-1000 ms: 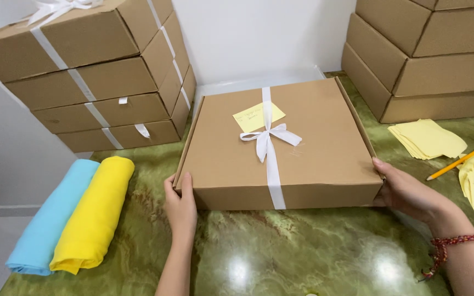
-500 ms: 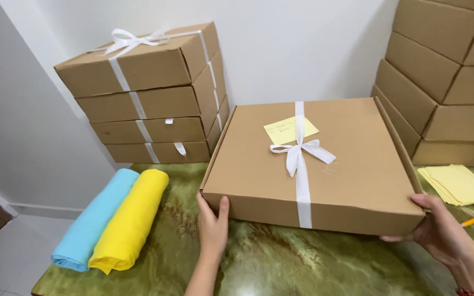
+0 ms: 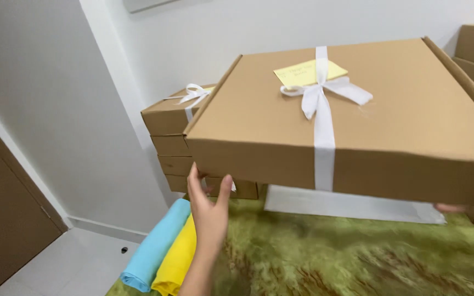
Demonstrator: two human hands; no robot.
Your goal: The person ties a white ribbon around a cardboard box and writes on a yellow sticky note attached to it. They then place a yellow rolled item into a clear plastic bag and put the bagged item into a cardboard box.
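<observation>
One flat brown cardboard box (image 3: 390, 126) is being held aloft above the green marbled tabletop (image 3: 330, 257), tied with a white ribbon (image 3: 322, 101) whose bow is pinning a yellow note (image 3: 308, 72) on the lid. Its long axis is running from 9 o'clock to 3 o'clock across the view, the 3 o'clock end riding slightly lower.

The left hand (image 3: 208, 211) is supporting the box at its near 8 o'clock corner, palm open and fingers spread upward against the underside and front wall (no wrap-around grip is evident). The right hand (image 3: 470, 207) is showing only fingertips under the 4 o'clock corner; whether it is curling closed cannot be told. The left hand is the nearer and more visible one.

Beyond the box at 10 o'clock, a stack of similar ribboned boxes (image 3: 176, 142) is standing against the white wall. At 7 o'clock, a blue cloth roll (image 3: 152, 257) and a yellow cloth roll (image 3: 176, 263) are lying side by side, touching.
</observation>
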